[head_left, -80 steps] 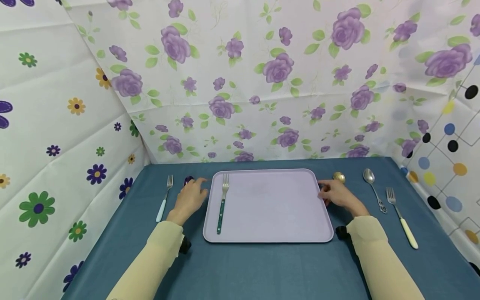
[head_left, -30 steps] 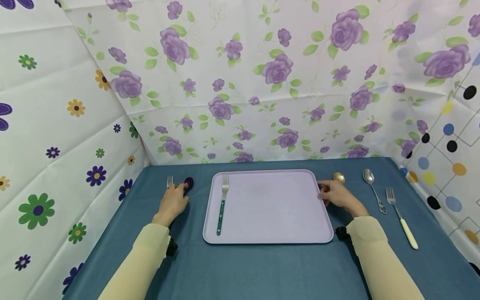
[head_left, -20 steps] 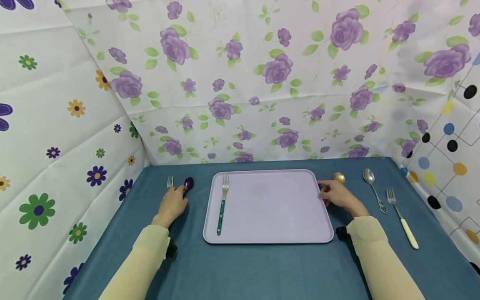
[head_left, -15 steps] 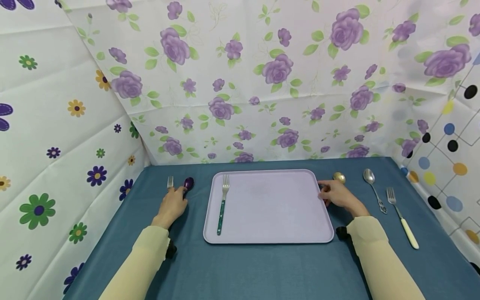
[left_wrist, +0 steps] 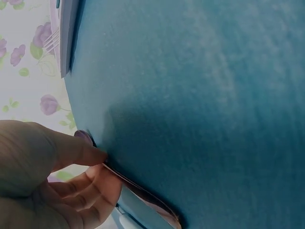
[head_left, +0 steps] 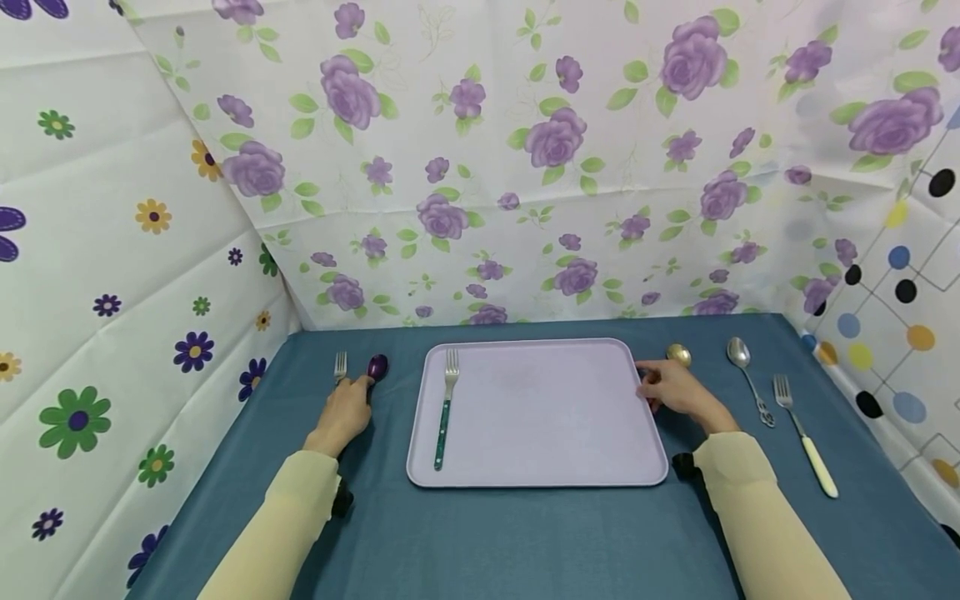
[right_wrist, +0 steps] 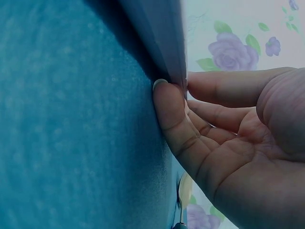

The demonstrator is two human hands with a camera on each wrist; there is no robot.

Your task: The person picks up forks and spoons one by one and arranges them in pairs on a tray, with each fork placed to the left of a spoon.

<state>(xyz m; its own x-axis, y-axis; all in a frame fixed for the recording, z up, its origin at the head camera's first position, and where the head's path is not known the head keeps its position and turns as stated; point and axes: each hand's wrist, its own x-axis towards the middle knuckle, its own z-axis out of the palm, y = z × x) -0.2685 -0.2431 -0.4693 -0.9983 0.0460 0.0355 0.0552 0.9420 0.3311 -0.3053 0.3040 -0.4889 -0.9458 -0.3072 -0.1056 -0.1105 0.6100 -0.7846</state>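
Note:
My left hand [head_left: 341, 417] pinches the handle of a dark purple spoon [head_left: 377, 367] left of the tray. In the left wrist view thumb and fingers meet on the spoon's thin handle [left_wrist: 147, 196], which lies close to the cloth. Just beside that hand is a fork [head_left: 341, 365], its pale handle mostly covered. My right hand [head_left: 678, 392] holds the right edge of a lilac tray [head_left: 547, 417]; the right wrist view has the tray's side [right_wrist: 164, 38] between thumb and index finger. On the tray's left part lies a fork with a green handle [head_left: 442, 429].
Right of the tray a gold spoon [head_left: 678, 354] is partly behind the right hand. Farther right lie a silver spoon [head_left: 738, 353] and a fork with a cream handle [head_left: 817, 467]. A blue cloth [head_left: 525, 542] covers the table; patterned sheets [head_left: 480, 167] hang at the back and sides.
My left hand has moved left from beside the tray to the purple spoon's handle, then shifted slightly lower along it. The right hand and the tray have stayed put.

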